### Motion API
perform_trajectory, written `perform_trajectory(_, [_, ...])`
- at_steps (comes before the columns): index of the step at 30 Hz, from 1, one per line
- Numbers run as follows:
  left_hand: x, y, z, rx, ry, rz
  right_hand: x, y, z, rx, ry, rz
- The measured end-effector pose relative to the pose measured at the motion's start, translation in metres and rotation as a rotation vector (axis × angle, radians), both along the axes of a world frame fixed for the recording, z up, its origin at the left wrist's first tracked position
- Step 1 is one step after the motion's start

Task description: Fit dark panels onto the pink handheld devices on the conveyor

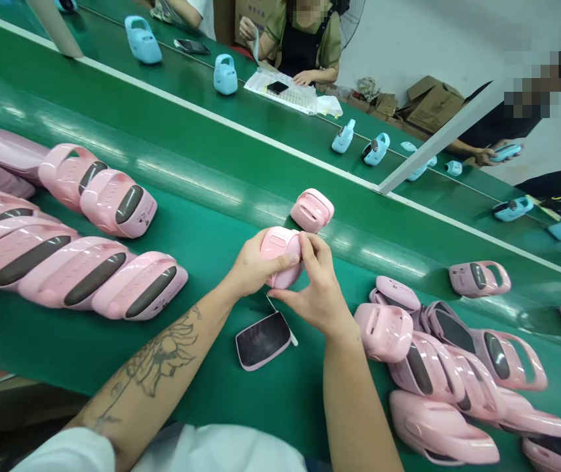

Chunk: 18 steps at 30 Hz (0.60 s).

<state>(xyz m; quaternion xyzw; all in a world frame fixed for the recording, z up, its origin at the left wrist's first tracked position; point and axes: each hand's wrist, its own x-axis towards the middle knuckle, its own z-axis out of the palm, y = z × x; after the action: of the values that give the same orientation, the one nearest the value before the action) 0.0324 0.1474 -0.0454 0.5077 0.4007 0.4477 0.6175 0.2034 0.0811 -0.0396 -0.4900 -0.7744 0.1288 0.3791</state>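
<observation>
My left hand and my right hand both grip a small pink plastic casing, which is partly hidden by my fingers. Just beyond them, a second pink casing lies on the green conveyor belt. Below my hands, a pink-framed panel with a dark screen lies face up, a thin white strip running from its edge. Rows of glossy pink shells with dark grey inserts lie to the left and right of my forearms.
A white rail separates my belt from a second green belt carrying several light blue devices. A co-worker sits beyond it near papers and a phone. Cardboard pieces lie along the far wall.
</observation>
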Motion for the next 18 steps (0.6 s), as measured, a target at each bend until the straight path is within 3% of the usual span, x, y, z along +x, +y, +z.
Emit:
perform_trajectory(8, [-0.004,-0.001,-0.004,0.02,-0.063,-0.01,-0.004,-0.001,-0.001,0.051,-0.004,0.009])
perform_trajectory(18, [0.004,0.001,-0.01,-0.076,-0.219,-0.004,-0.002,0.005,-0.007,0.068,-0.019,-0.035])
